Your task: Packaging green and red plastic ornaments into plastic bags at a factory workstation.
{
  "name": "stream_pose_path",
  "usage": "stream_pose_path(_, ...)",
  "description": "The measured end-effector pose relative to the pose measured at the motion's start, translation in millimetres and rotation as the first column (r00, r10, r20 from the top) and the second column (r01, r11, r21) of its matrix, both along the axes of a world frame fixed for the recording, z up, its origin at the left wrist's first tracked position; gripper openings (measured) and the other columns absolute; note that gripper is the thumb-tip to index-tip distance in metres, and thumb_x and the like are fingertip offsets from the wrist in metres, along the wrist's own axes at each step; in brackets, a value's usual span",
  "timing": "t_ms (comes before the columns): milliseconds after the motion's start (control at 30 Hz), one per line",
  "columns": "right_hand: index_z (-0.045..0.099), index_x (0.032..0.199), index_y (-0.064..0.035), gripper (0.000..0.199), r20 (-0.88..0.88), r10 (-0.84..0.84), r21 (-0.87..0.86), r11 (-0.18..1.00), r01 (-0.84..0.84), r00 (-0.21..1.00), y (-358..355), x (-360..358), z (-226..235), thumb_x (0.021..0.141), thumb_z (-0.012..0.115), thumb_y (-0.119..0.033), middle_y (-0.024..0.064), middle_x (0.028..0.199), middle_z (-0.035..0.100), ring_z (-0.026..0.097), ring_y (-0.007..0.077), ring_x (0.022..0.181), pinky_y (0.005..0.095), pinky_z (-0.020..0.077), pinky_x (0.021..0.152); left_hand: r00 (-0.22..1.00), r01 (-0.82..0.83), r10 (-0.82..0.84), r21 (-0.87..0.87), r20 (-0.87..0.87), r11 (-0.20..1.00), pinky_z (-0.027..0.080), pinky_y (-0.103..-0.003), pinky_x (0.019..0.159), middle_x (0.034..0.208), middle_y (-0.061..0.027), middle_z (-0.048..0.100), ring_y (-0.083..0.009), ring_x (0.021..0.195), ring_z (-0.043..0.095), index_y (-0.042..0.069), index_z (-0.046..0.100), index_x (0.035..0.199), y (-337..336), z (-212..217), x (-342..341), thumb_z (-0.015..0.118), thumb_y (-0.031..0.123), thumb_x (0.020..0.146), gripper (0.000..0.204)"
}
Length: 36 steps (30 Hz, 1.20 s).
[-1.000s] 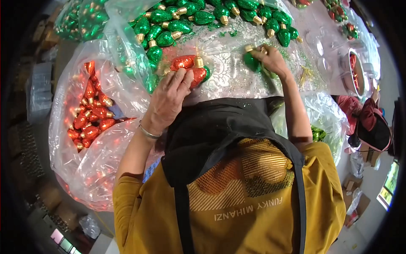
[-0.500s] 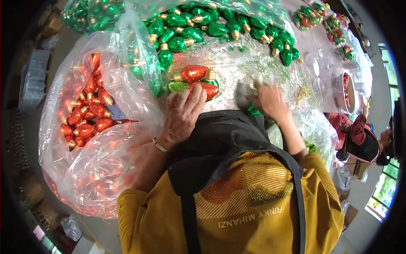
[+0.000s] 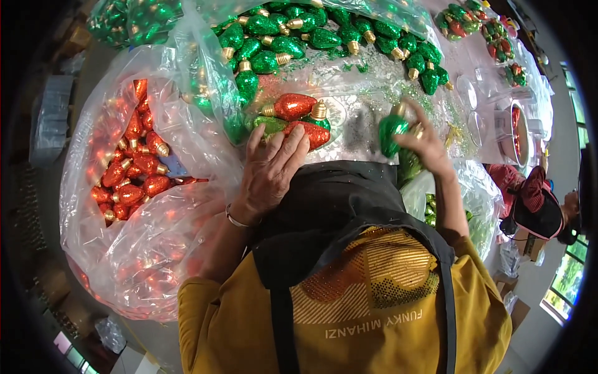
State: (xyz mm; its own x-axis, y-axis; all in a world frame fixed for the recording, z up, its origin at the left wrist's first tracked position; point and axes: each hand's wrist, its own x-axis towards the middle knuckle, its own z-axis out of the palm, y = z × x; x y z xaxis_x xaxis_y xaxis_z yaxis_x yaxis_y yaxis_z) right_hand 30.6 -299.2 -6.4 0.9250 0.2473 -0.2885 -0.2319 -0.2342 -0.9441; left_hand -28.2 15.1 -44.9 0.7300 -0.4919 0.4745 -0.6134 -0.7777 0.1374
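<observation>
Just left of the table's middle, my left hand [image 3: 274, 163] rests closed over a small cluster of glittery bulb-shaped ornaments. Its fingertips press on the nearer red bulb ornament [image 3: 311, 133]. Behind that lies another red bulb ornament [image 3: 294, 106], with a light green bulb ornament [image 3: 269, 127] to the left and a dark green one partly hidden, its gold cap [image 3: 319, 111] pointing up. My right hand [image 3: 430, 146] grips a dark green bulb ornament [image 3: 392, 134], gold cap upward. A lighter green bulb ornament [image 3: 408, 163] hangs below the same hand, partly covered by it.
Many green bulb ornaments [image 3: 324, 38] lie along the table's far side under clear plastic. At left a clear plastic bag [image 3: 81, 187] gapes over red bulb ornaments [image 3: 129, 192]. Mixed clusters [image 3: 461, 22] sit far right, near a round clear container [image 3: 518, 153]. A person [image 3: 536, 202] is at right.
My right hand has moved right, and the green bulb ornaments in it now show clearly. My left hand stays on the cluster, which appears slightly farther right in the view.
</observation>
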Motion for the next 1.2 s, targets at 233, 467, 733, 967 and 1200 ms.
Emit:
stream_pose_path(233, 0.032, 0.138, -0.0075, 0.083, 0.494, 0.204, -0.114, 0.979, -0.169, 0.845, 125, 43, 58, 0.070, 0.077, -0.025, 0.0203, 0.119, 0.056, 0.059, 0.0285, 0.106, 0.0370, 0.0478, 0.088, 0.999, -0.043, 0.043, 0.032, -0.011, 0.999, 0.030, -0.048, 0.102, 0.115, -0.0076, 0.053, -0.0205, 0.111, 0.047, 0.011, 0.060, 0.115, 1, 1, 0, 0.054, 0.012, 0.081, 0.035)
stream_pose_path(467, 0.035, 0.131, -0.0079, 0.073, 0.385, 0.495, -0.409, 0.848, -0.337, 0.779, 166, 53, 31, 0.073, 0.075, -0.029, 0.0231, 0.098, 0.064, 0.066, 0.0313, 0.089, 0.0374, 0.0510, 0.077, 0.987, -0.135, 0.128, 0.062, 0.097, 0.989, 0.032, -0.045, 0.099, 0.114, -0.0085, 0.052, -0.0235, 0.116, 0.042, 0.017, 0.063, 0.112, 4, 0, -5, 0.054, 0.013, 0.080, 0.033)
stream_pose_path(733, 0.056, 0.112, -0.0055, 0.038, 0.432, 0.868, -0.856, 0.480, -0.191, 0.246, 170, 65, 25, 0.084, 0.060, -0.032, 0.0247, 0.079, 0.058, 0.061, 0.0364, 0.065, 0.0410, 0.0496, 0.062, 0.990, -0.098, 0.099, -0.016, 0.103, 0.995, 0.037, -0.043, 0.094, 0.120, -0.0082, 0.051, -0.0234, 0.115, 0.043, 0.015, 0.062, 0.111, 10, 3, 4, 0.052, 0.018, 0.082, 0.031)
stream_pose_path(967, 0.062, 0.110, -0.0081, 0.028, 0.474, 0.651, -0.520, 0.750, -0.408, 0.593, 162, 57, 26, 0.089, 0.051, -0.024, 0.0195, 0.075, 0.057, 0.060, 0.0309, 0.062, 0.0395, 0.0490, 0.060, 0.999, 0.023, -0.025, 0.040, 0.036, 0.999, 0.039, -0.044, 0.094, 0.118, -0.0090, 0.053, -0.0282, 0.111, 0.047, 0.011, 0.064, 0.107, 11, 11, -9, 0.062, 0.019, 0.078, 0.030)
stream_pose_path(1200, 0.058, 0.093, -0.0012, 0.030, 0.423, 0.727, -0.699, 0.642, -0.315, 0.541, 177, 65, 17, 0.090, 0.054, -0.031, 0.0159, 0.064, 0.054, 0.061, 0.0319, 0.065, 0.0404, 0.0474, 0.060, 0.994, 0.072, -0.074, 0.026, 0.080, 0.997, 0.040, -0.044, 0.093, 0.118, -0.0100, 0.052, -0.0282, 0.109, 0.047, 0.012, 0.061, 0.112, 8, 9, 3, 0.066, 0.028, 0.078, 0.038)
